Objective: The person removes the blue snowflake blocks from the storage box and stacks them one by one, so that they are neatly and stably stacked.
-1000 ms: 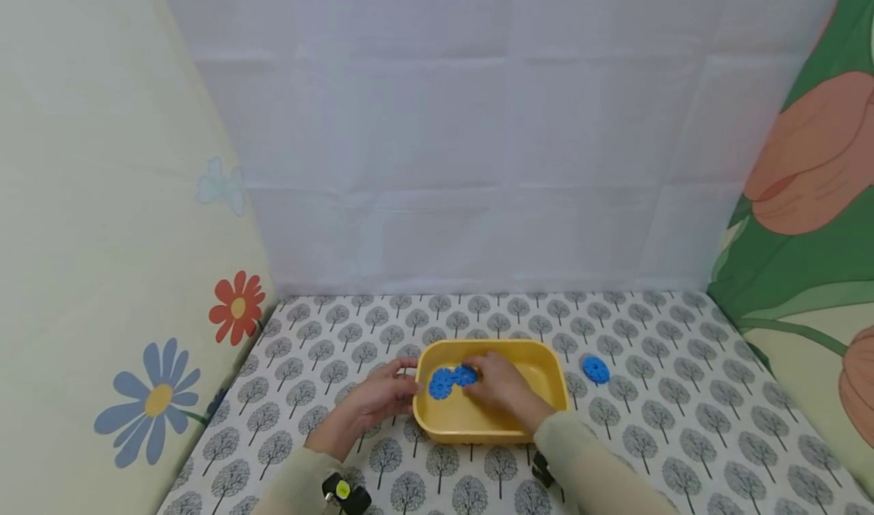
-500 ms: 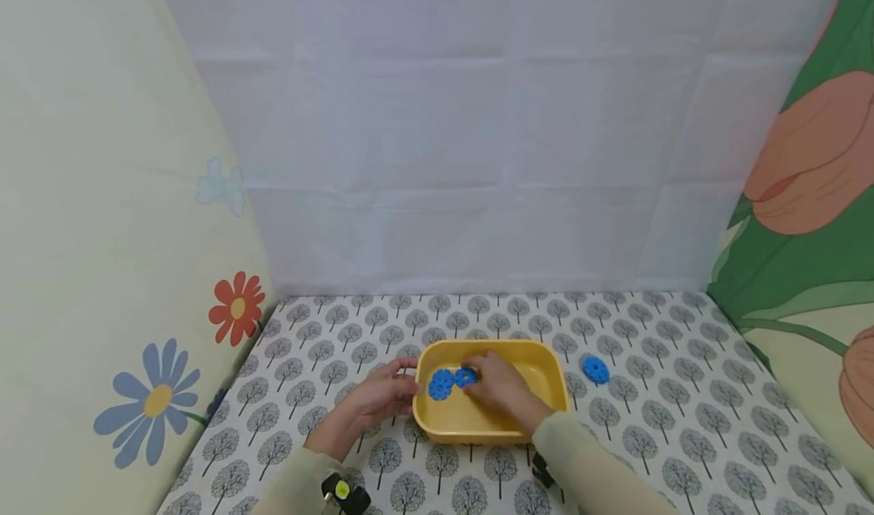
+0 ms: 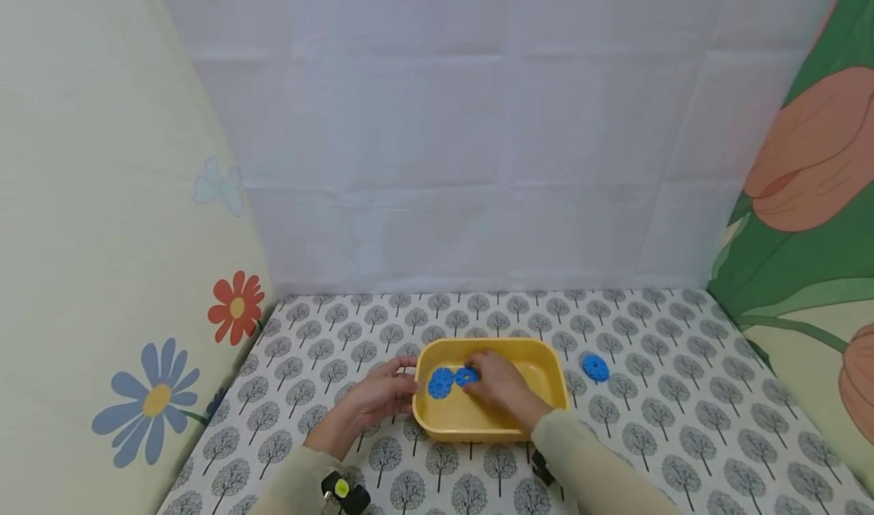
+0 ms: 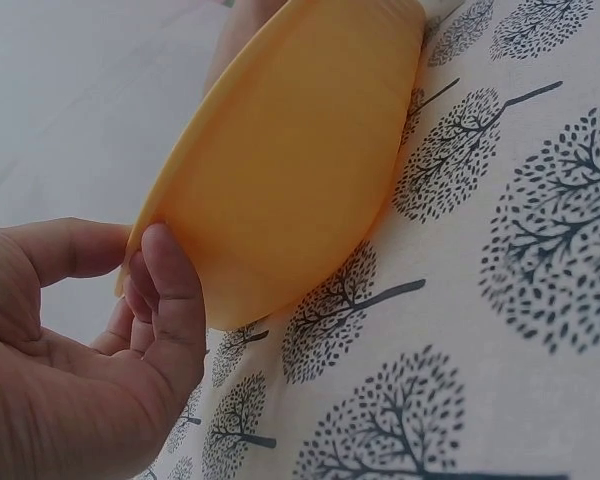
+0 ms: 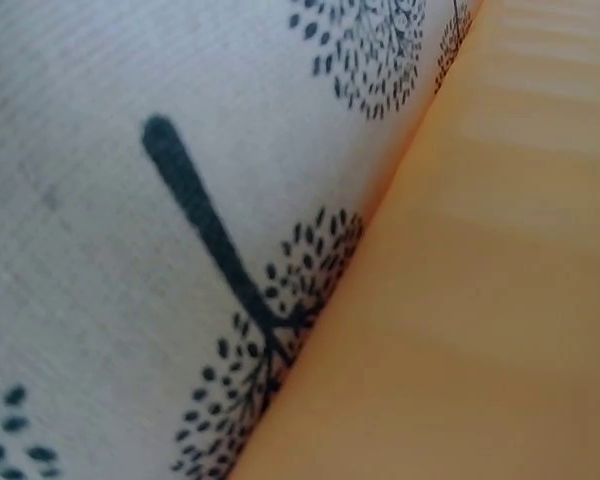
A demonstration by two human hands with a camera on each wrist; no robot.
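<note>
A yellow plastic tray (image 3: 478,436) sits on the table in the head view. My left hand (image 3: 381,395) pinches its left rim between thumb and fingers, as the left wrist view shows with the hand (image 4: 100,330) at the edge of the yellow tray (image 4: 280,170). Inside the tray, my right hand (image 3: 497,382) holds a blue notched disc (image 3: 467,376) by its right side. Just left of that disc, more blue notched discs (image 3: 441,383) lie overlapping on the tray floor. The right wrist view has only the tray's outer wall (image 5: 500,280) and cloth; the right hand is hidden there.
Another blue notched disc (image 3: 595,368) lies on the tree-print tablecloth (image 3: 655,424), right of the tray. A white cloth backdrop (image 3: 437,158) hangs behind the table. Flower-patterned panels stand at left and right.
The blue disc at my right fingertips has shifted slightly and now shows more of its face, a little apart from the discs on its left. The left hand stays on the rim.
</note>
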